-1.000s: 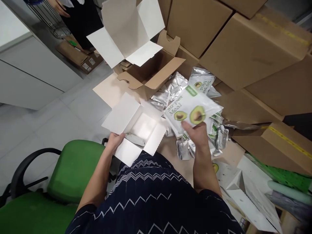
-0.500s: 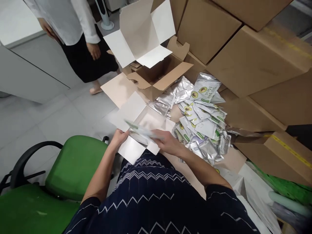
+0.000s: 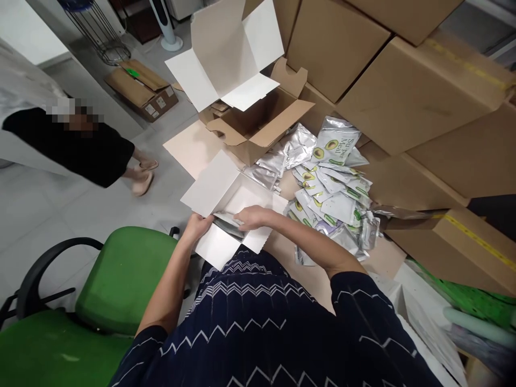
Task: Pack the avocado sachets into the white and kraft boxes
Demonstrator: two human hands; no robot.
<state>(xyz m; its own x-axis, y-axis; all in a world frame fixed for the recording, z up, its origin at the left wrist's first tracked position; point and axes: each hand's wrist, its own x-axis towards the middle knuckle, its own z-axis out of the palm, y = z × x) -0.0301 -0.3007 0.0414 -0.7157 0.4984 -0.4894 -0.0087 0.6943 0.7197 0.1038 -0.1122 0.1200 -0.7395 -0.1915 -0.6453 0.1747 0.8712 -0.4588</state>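
In front of my body an open white carton (image 3: 209, 185) stands with its flaps spread. My left hand (image 3: 196, 227) is closed at the carton's left side, its fingertips partly hidden by the rim. Inside the carton, at the near side, lies a silvery-white pouch (image 3: 229, 224). My right hand (image 3: 256, 217) reaches in from the right, fingers closed on this pouch's upper edge. To the right is a heap of white pouches (image 3: 328, 199) printed with avocados. Plain silver pouches (image 3: 299, 146) lie at the heap's far left.
Behind the white carton stands an open brown box (image 3: 258, 145) with a larger white box (image 3: 226, 59) open on it. Stacked brown cartons (image 3: 419, 97) line the right. A green chair (image 3: 124, 274) is at my left; a person in a black skirt (image 3: 68, 145) stands beyond.
My right hand has moved left and down, bringing the pouch from above the white carton into it. My left hand stays at the carton's side. The other person has moved left.
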